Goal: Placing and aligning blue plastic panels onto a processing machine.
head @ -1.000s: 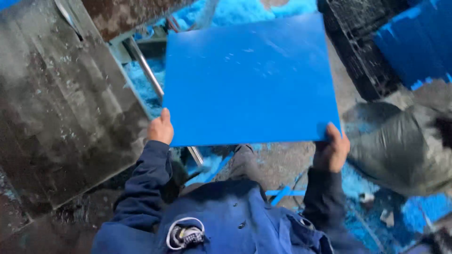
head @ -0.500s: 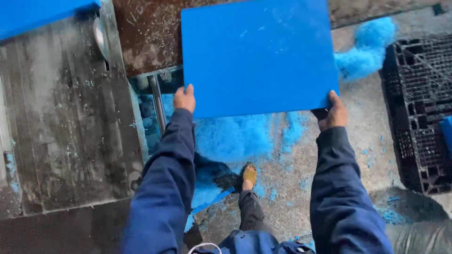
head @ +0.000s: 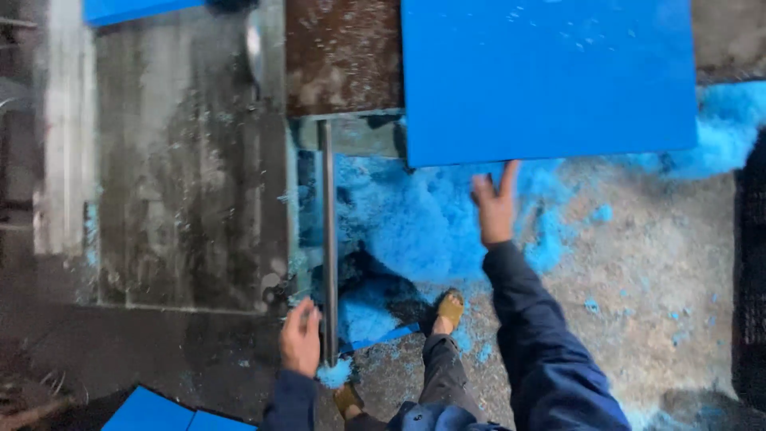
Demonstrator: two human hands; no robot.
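Looking from left to right, there is first a dark, wet metal surface (head: 183, 175) that fills the left part of the view, with a blue sheet (head: 136, 9) lying at its far edge and two more blue pieces (head: 163, 413) at the near left corner. Along the right edge of this surface runs a thin metal rod (head: 327, 239), going from far to near. The left hand (head: 301, 338) is at the near end of this rod, with the fingers bent loosely against it; I cannot tell if it really grips the rod or only touches it. Right of the rod, a heap of blue shavings (head: 399, 215) covers the floor, and the person's foot in a yellowish sandal (head: 449, 309) stands at its near edge. Farther right, the right hand (head: 495, 203) is raised with the fingers spread open, and its fingertips touch the near edge of a large blue board (head: 550, 76). This board lies far and to the right, partly over a rusty brown plate (head: 343, 52) and partly over the shavings. At the right border a black plastic pallet (head: 750, 263) is partly seen on the concrete floor (head: 654, 271).
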